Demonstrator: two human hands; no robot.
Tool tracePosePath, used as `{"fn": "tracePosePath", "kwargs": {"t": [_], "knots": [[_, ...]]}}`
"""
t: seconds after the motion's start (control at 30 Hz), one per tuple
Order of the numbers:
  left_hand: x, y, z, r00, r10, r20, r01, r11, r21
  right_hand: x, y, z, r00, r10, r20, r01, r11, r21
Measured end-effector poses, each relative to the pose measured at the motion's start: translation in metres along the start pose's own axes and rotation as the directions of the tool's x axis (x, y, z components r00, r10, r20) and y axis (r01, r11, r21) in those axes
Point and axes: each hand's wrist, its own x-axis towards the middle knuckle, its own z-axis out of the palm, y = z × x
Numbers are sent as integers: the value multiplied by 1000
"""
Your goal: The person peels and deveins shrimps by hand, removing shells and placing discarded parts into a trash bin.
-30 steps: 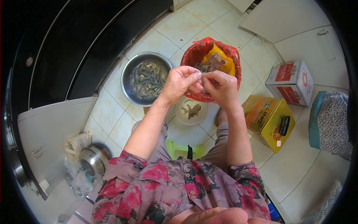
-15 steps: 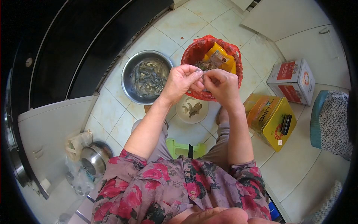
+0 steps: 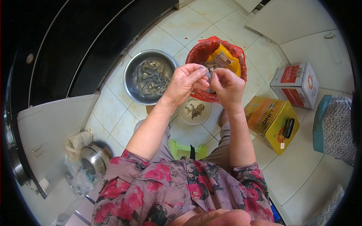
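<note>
My left hand [image 3: 186, 81] and my right hand [image 3: 228, 84] meet above a bin lined with a red plastic bag [image 3: 194, 54]. Thumb and fingertips of each are pinched on a small greyish shrimp [image 3: 208, 75], mostly covered by the fingers. Below them on the floor, a white plate [image 3: 205, 117] carries several pale peeled shrimp [image 3: 197, 111]. To the left is a steel basin [image 3: 126, 81] full of dark, wet shrimp [image 3: 151, 78]. Inside the bin lie a yellow packet [image 3: 232, 62] and brownish scraps.
A light green stool [image 3: 201, 150] is between my legs. On the right stand a yellow tin [image 3: 275, 128] and a white-and-red carton [image 3: 296, 84], with a patterned cloth item [image 3: 339, 124] beyond. Steel pots [image 3: 94, 160] and plastic bags sit by the left cabinet.
My right hand's fingertips have drawn slightly away from the left hand's, showing more of the greyish shrimp between them. The view has shifted a little.
</note>
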Motion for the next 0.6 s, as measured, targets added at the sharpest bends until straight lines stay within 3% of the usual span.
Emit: {"fn": "tracePosePath", "kwargs": {"t": [0.17,0.23,0.27,0.33,0.43,0.6], "knots": [[-2,2,1,1000,22,0,-22,999,-23,1,-3,-1,999,50,-1,-50,998,48],[-2,3,1,998,56,-1,-56,998,12,5,-6,-5,993,-110,52,112,993,-31],[-2,2,1,998,57,-1,-57,998,12,5,-4,-6,992,-111,52,112,993,-31],[-2,-1,1,988,152,-7,-145,955,258,6,0,-7,971,-199,136,212,973,-95],[-3,-3,1,987,162,-5,-149,917,369,6,-1,-9,973,-113,202,140,982,-126],[0,-5,2,986,168,17,-163,926,339,6,6,-4,989,-38,145,51,995,-86]]}}
